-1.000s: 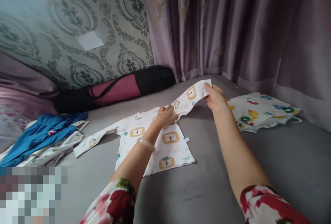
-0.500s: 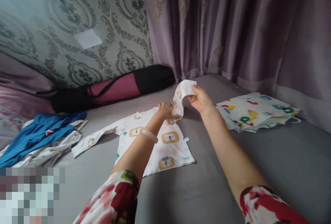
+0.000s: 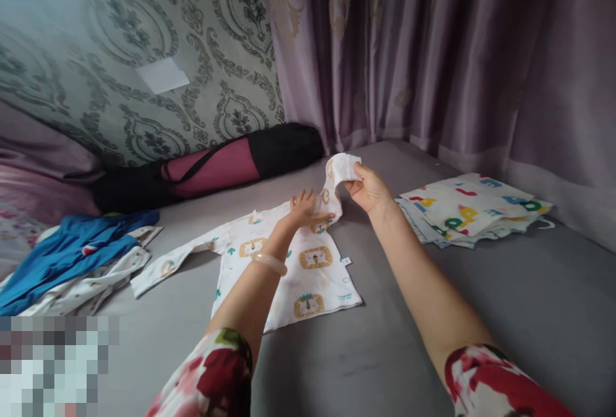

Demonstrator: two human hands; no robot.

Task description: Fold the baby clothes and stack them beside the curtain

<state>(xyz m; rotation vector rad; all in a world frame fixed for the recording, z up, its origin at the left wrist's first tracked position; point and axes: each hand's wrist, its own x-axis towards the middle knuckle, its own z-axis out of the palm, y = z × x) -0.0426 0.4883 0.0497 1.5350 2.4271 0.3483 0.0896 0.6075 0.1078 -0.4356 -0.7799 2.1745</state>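
A small white long-sleeved shirt printed with tan lion faces lies spread on the grey bed sheet. My left hand rests with fingers spread on its upper right part, near the shoulder. A pale bangle circles that wrist. My right hand pinches the cuff of the right sleeve between thumb and fingers. That sleeve curves up off the bed in an arch. The left sleeve stretches out flat toward the left.
On the right lies a stack of folded clothes with colourful prints. Blue and white clothes lie heaped on the left. A long black and maroon bag runs along the wall, beside purple curtains.
Both hands stay on the shirt in nearly the same places. The lifted cuff sits slightly lower and further left in view, and the whole view has shifted a little.
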